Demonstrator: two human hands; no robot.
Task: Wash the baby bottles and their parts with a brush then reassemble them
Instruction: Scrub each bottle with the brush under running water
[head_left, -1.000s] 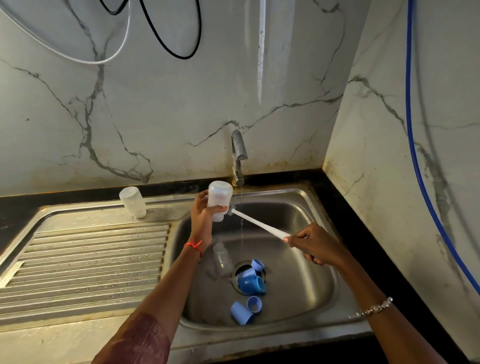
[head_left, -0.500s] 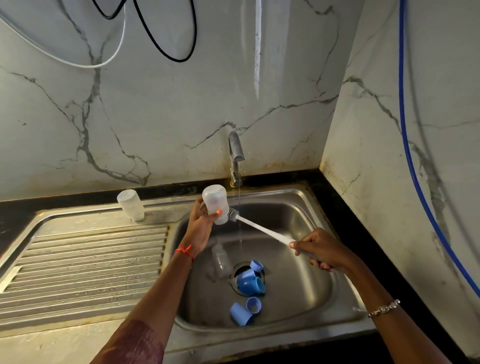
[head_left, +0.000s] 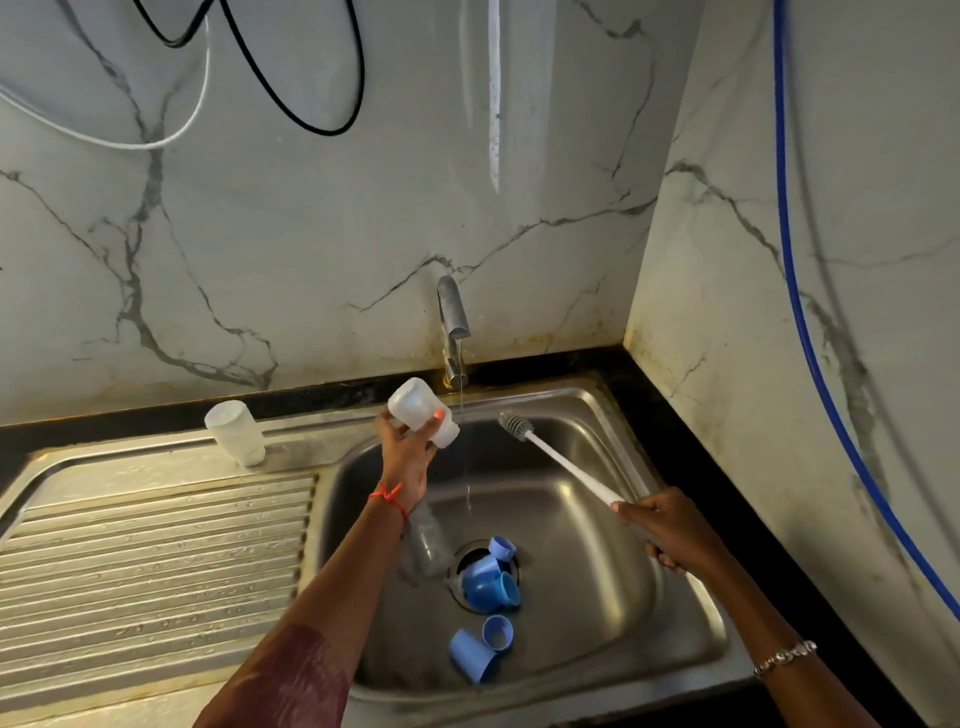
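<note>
My left grip (head_left: 405, 452) curls round a translucent white plastic baby bottle (head_left: 415, 408), tilted mouth-down just left of the thin water stream (head_left: 464, 441). My right grip (head_left: 670, 530) clasps the long white brush (head_left: 563, 464). Its grey bristle head hangs free over the steel sink basin (head_left: 587, 519), apart from the bottle. Blue plastic caps (head_left: 488, 587) lie at the drain beside a clear bottle (head_left: 427, 545). Another white bottle (head_left: 234, 434) stands inverted on the ribbed draining surface (head_left: 156, 545).
</note>
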